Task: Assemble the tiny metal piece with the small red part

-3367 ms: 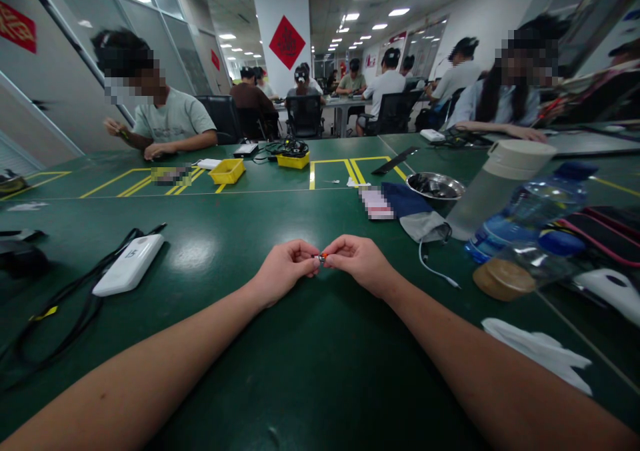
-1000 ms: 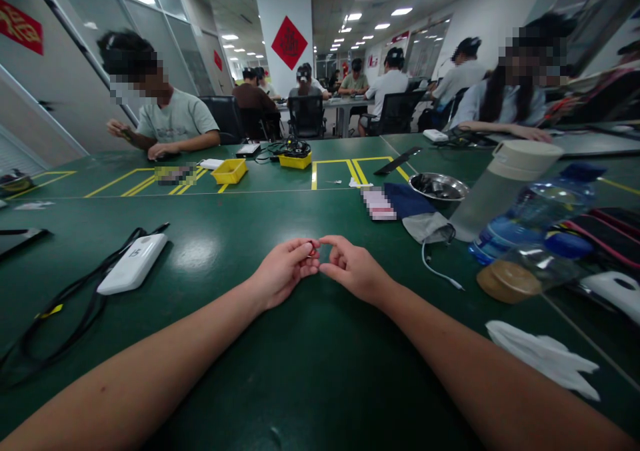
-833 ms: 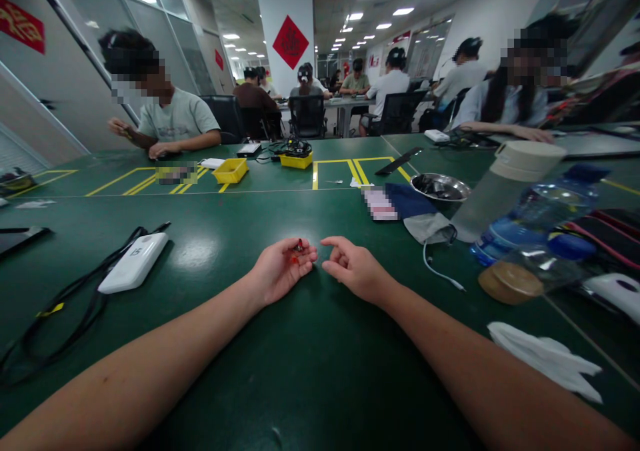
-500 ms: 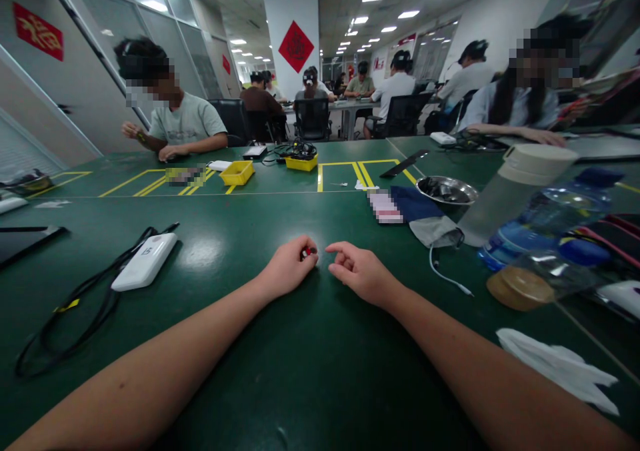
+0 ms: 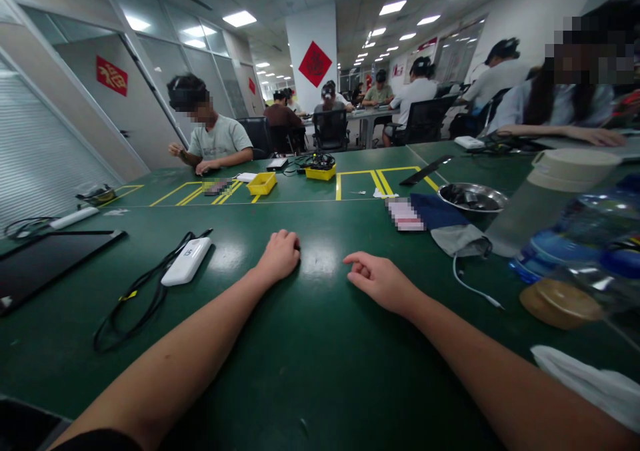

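Note:
My left hand point(image 5: 280, 256) rests on the green table point(image 5: 310, 344), its back turned up and its fingers curled closed. Whatever lies inside the fist is hidden from this angle. A short gap to the right, my right hand point(image 5: 380, 281) holds nothing; the index finger and thumb stick out apart while the other fingers bend loosely inward. The two hands do not touch each other. Nearest the left hand is a white power bank point(image 5: 187, 262) with a black cable point(image 5: 150, 298) beside it.
On the right stand a blue-labelled water bottle point(image 5: 570, 231), a pale-lidded bottle point(image 5: 530, 204) and a steel bowl point(image 5: 473, 198), near a blue-grey pouch point(image 5: 440, 218). Yellow trays point(image 5: 262, 184) sit farther back. A black tablet point(image 5: 55, 258) lies left. Co-workers sit across the table.
My left hand has moved left, away from the right, and turned over; the small red-and-dark thing seen in its fingers is now out of sight. The view has swung left.

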Demonstrator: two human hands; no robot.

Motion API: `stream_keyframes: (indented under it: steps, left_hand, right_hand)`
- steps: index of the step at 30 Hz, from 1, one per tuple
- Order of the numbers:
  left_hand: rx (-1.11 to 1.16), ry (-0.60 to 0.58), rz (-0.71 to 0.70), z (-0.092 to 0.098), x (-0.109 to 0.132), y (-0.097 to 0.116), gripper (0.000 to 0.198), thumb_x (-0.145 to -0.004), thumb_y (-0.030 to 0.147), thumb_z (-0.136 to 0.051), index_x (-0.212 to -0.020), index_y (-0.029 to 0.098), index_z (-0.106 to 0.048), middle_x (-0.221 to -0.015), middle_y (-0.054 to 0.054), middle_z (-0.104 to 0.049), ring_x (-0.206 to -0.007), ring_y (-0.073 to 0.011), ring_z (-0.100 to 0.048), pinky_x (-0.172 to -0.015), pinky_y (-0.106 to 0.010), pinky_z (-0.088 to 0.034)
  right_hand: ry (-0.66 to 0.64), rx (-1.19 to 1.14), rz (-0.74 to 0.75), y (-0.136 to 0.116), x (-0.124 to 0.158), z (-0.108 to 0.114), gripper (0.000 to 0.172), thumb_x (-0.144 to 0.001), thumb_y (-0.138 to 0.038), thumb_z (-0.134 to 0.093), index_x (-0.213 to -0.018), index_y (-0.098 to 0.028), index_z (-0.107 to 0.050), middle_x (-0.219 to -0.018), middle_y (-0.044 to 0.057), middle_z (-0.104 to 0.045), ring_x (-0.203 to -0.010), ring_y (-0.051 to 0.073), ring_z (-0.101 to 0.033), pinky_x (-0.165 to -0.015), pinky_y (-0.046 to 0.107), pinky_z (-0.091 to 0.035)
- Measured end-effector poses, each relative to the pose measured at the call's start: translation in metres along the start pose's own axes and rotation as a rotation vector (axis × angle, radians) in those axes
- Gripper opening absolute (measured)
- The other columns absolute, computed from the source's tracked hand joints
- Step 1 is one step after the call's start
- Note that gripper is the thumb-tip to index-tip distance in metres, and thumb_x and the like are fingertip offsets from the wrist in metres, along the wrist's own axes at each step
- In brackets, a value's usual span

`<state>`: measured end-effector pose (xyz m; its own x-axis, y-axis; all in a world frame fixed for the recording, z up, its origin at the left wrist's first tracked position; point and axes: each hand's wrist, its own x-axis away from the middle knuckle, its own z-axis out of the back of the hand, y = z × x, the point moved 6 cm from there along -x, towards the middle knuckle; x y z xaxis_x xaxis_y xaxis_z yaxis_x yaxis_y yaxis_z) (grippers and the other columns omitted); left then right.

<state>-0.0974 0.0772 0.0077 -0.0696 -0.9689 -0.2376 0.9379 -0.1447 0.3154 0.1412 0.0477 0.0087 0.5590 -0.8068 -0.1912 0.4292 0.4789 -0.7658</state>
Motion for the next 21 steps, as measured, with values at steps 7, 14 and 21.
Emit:
stream_keyframes:
  steps: [7, 14, 21]
  left_hand:
    - [0.167, 0.077, 0.312, 0.062, 0.009, -0.126, 0.035, -0.092, 0.035, -0.058, -0.122, 0.015, -0.058, -0.123, -0.011, -0.06, -0.105, -0.0246, -0.061, -0.088, -0.045, -0.053]
    - [0.561, 0.256, 0.519, 0.074, 0.014, -0.166, 0.043, -0.093, 0.035, -0.035, -0.129, 0.018, -0.049, -0.112, -0.012, -0.067, -0.115, -0.0268, -0.059, -0.091, -0.039, -0.049]
    - [0.895, 0.137, 0.405, 0.045, -0.004, -0.102, 0.053, -0.098, 0.05, -0.014, -0.127, 0.021, -0.049, -0.104, -0.009, -0.07, -0.111, -0.0247, -0.062, -0.092, -0.041, -0.049]
  right_hand:
    - [-0.008, 0.046, -0.007, -0.007, 0.0, 0.003, 0.024, -0.085, -0.022, -0.06, -0.108, -0.017, -0.067, -0.081, 0.003, -0.068, -0.069, 0.015, -0.061, -0.066, 0.027, -0.044]
    - [-0.006, 0.088, 0.028, -0.002, 0.0, 0.001, 0.019, -0.086, -0.025, -0.059, -0.1, -0.019, -0.071, -0.084, 0.003, -0.07, -0.074, 0.016, -0.063, -0.067, 0.027, -0.044]
    - [0.013, 0.058, 0.04, -0.006, 0.0, 0.003, 0.016, -0.084, -0.023, -0.06, -0.094, -0.018, -0.071, -0.081, 0.003, -0.069, -0.071, 0.015, -0.062, -0.065, 0.026, -0.044]
